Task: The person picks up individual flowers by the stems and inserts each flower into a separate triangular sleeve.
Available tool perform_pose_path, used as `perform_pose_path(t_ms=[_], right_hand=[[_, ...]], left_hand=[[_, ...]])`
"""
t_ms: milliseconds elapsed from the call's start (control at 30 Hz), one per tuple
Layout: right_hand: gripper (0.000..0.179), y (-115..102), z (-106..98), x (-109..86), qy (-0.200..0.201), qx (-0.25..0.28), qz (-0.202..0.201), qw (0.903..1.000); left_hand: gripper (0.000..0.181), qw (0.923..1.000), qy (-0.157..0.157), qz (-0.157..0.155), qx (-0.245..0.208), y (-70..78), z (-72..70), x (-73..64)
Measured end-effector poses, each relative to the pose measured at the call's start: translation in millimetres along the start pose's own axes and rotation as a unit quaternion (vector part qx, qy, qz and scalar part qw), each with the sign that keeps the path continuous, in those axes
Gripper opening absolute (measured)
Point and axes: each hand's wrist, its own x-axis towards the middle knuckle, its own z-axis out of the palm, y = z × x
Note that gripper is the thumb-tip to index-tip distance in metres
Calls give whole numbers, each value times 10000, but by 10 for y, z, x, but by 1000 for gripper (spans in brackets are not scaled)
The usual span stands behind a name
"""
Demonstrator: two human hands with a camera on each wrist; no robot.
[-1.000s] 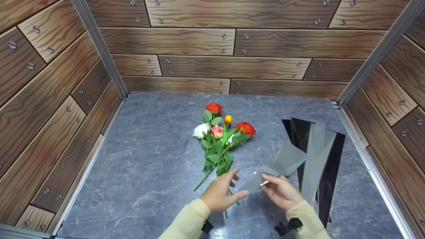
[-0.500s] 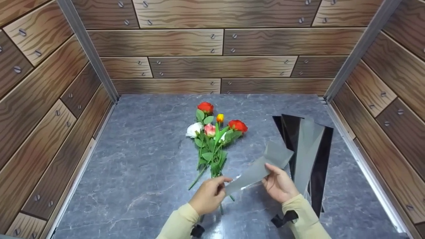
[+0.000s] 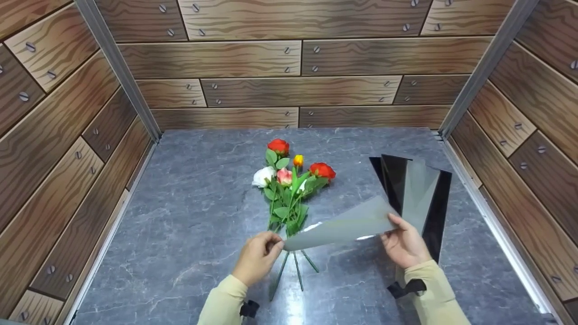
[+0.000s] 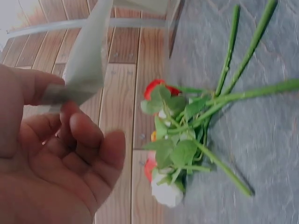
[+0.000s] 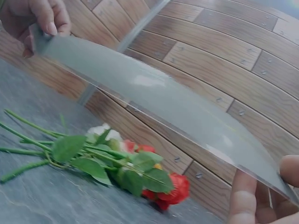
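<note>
Between my two hands stretches a tapered, translucent grey plastic sleeve (image 3: 338, 225), bowed slightly in the right wrist view. My left hand (image 3: 256, 258) pinches its narrow end between thumb and forefinger; in the left wrist view the other fingers (image 4: 88, 135) curl loosely beneath. At the wide end, my right hand (image 3: 406, 243) pinches the sleeve, thumb on one face and fingers (image 5: 244, 198) on the other. Below the sleeve lies a bunch of artificial flowers (image 3: 289, 198) with red, white, pink and orange-yellow heads. Their green stems (image 3: 295, 271) point toward me, partly hidden behind the sleeve.
To the right lies a fanned stack of flat sleeves (image 3: 417, 189), grey and black, partly behind my right hand. The grey marbled tabletop (image 3: 189, 216) is enclosed by wood-patterned walls (image 3: 253, 58) at the back and both sides, with metal posts at the corners.
My left hand has gone from open fingers to pinching the sleeve's narrow end, then moved left. My right hand has shifted right, and the sleeve now spans across the flower stems.
</note>
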Motion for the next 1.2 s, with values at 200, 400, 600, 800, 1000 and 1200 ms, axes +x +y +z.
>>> perform_pose_path(t_ms=[200, 400, 600, 800, 1000, 1200], right_hand=[[19, -166, -65, -62, -77, 162, -106, 9998], [22, -284, -143, -158, -186, -532, -591, 9967], [22, -357, -210, -223, -135, -1694, -1190, 9782], [9, -359, -207, -215, 76, -2519, -1151, 9609], [14, -332, -172, -185, 260, -3274, -1169, 9373], [11, -334, -192, -218, 598, -3929, -1292, 9085]], left_hand=[[14, 9965, 706, 121, 431, -87, -110, -4], [15, 9926, 1147, 358, 197, -174, -279, -23], [6, 9932, 949, 665, -66, -196, -444, -54], [7, 9936, 937, 624, 111, -204, -583, -73], [8, 9928, 1040, 560, 195, -233, -688, -102], [13, 9950, 814, 583, -28, -266, -718, -129]])
